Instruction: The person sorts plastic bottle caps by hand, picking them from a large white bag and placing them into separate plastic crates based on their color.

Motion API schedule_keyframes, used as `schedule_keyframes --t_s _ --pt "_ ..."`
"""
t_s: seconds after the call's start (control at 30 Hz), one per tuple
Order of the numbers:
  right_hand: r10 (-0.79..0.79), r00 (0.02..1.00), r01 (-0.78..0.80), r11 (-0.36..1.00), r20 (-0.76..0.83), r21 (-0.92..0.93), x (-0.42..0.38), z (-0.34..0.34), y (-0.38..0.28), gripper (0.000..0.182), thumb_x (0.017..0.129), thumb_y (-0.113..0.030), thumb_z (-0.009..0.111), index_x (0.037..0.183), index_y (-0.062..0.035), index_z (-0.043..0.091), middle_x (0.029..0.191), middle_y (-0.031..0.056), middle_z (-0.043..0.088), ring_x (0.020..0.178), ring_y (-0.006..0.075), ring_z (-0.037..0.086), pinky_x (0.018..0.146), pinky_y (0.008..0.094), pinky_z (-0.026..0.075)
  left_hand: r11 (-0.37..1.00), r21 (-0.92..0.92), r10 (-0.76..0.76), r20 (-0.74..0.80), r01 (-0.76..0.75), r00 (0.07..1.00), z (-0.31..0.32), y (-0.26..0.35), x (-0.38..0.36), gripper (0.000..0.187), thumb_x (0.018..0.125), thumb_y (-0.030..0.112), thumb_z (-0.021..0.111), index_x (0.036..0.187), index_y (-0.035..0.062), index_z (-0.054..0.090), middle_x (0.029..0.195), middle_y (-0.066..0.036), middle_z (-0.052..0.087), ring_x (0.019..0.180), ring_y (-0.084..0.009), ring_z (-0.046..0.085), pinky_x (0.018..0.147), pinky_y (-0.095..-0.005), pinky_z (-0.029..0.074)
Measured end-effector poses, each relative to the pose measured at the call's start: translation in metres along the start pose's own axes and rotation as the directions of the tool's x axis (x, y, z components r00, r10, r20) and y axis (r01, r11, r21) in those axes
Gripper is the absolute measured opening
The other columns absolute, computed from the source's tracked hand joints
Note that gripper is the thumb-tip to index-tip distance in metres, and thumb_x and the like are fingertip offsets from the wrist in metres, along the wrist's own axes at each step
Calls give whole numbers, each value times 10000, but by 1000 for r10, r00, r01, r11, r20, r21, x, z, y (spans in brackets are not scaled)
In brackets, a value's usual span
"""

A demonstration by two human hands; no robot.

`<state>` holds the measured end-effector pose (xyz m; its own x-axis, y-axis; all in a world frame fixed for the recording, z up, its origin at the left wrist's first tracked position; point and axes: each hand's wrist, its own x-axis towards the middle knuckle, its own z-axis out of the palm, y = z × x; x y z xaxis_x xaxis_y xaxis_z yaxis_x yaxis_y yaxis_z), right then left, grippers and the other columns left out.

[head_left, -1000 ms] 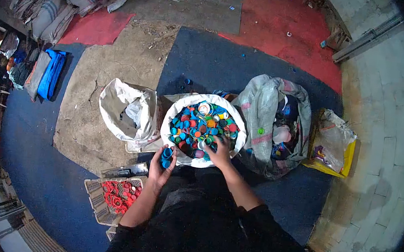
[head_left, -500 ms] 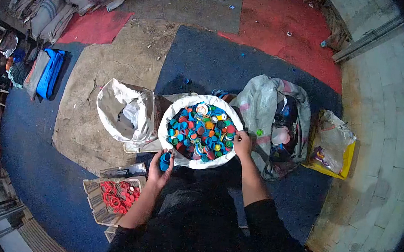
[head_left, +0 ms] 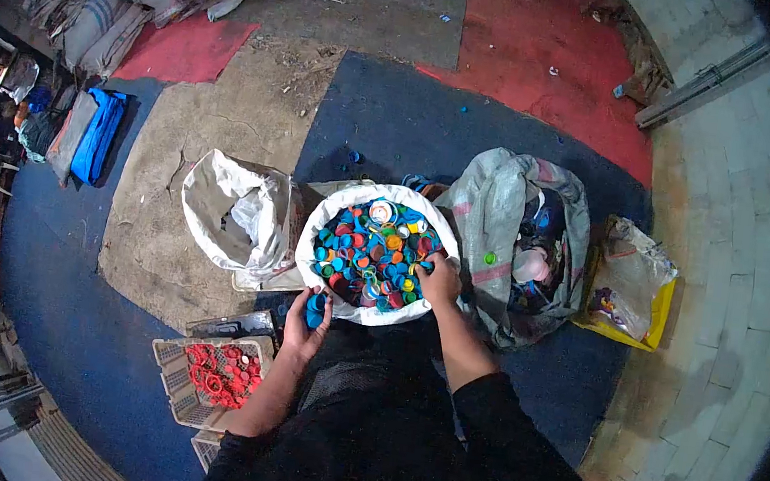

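A white sack (head_left: 303, 274) with a rolled rim stands open in front of me, full of mixed plastic bottle caps (head_left: 369, 256), many of them blue. Against its near left rim, my left hand (head_left: 304, 326) is curled around several blue bottle caps (head_left: 315, 309). My right hand (head_left: 440, 280) reaches over the right side of the sack, its fingers closed and down among the caps. What those fingertips grip, if anything, is hidden.
Left of the caps stands another white sack (head_left: 201, 229); a grey woven sack (head_left: 487, 224) is on the right, beside a yellow container (head_left: 657, 314). A crate (head_left: 174, 383) of red caps (head_left: 223, 374) sits lower left. A block wall (head_left: 727, 280) bounds the right.
My right hand has moved left and slightly down, from the sack's right rim in over the caps. My left hand stays in place with its blue caps.
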<state>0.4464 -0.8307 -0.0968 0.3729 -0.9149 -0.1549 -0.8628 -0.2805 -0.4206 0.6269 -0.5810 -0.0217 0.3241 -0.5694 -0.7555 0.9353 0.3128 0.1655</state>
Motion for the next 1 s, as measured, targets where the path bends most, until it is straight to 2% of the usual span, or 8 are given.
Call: schedule_keyframes --t_s 0.1,0.23,0.33,0.47,0.57,0.67,0.83,1.0 --pt "22 986 -42 993 167 115 3 0 8 337 748 -308 838 978 -134 663 921 118 703 892 305 684 756 442 537 1000 -10 -1 17 1 1000 6 -5 -2 205 996 240 603 1046 43 629 1017 -92 684 919 -229 681 773 -293 610" --pt "-161 979 59 810 125 583 0 -6 20 298 729 -115 863 914 -30 645 904 86 720 885 152 675 788 317 529 999 -32 4 56 -2 998 13 -13 -1 210 1001 235 589 1066 38 625 1046 -103 679 936 -227 672 785 -299 604" --pt "-278 960 175 683 31 709 -6 -26 8 304 726 -144 867 904 -36 647 900 84 722 883 179 688 832 333 532 998 -58 4 95 1 995 12 -18 5 226 1000 233 583 1098 32 620 1093 -132 667 965 -242 656 820 -312 593" --pt "-307 951 185 659 36 729 -13 -46 -6 330 742 -110 862 975 -43 638 954 61 705 922 149 660 835 317 516 1000 -8 23 98 -22 995 35 -26 4 245 996 256 579 1109 44 629 1096 -124 671 1004 -251 651 863 -332 581" --pt "-288 917 -153 383 275 911 -20 -60 -21 363 771 -65 835 1062 -49 619 1078 61 697 969 136 649 862 297 510 1000 9 -1 126 0 992 42 -32 5 309 984 300 595 1150 40 609 1121 -135 655 1060 -262 635 930 -369 560" --pt "-378 858 -287 206 347 935 -31 -91 -51 338 820 48 743 1102 -50 586 1179 89 680 1025 137 635 869 273 505 1000 27 -14 105 12 994 67 -38 -7 331 992 319 583 1125 20 632 1117 -150 658 1052 -272 639 930 -392 563" --pt "-443 850 -163 296 287 941 -37 -118 -82 356 833 -40 773 1148 -27 608 1115 69 688 1065 165 648 916 305 515 998 26 -58 245 53 968 82 -43 -11 482 1017 389 489 1304 12 575 1171 -163 634 1101 -280 623 966 -432 538" --pt "-642 767 428 493 -16 758 -57 -129 -116 225 792 -134 799 965 -66 672 1049 81 706 1006 211 669 882 376 495 989 127 -106 283 73 953 63 -50 9 521 1011 444 476 1333 41 550 1269 -135 613 1180 -271 596 1034 -442 482"
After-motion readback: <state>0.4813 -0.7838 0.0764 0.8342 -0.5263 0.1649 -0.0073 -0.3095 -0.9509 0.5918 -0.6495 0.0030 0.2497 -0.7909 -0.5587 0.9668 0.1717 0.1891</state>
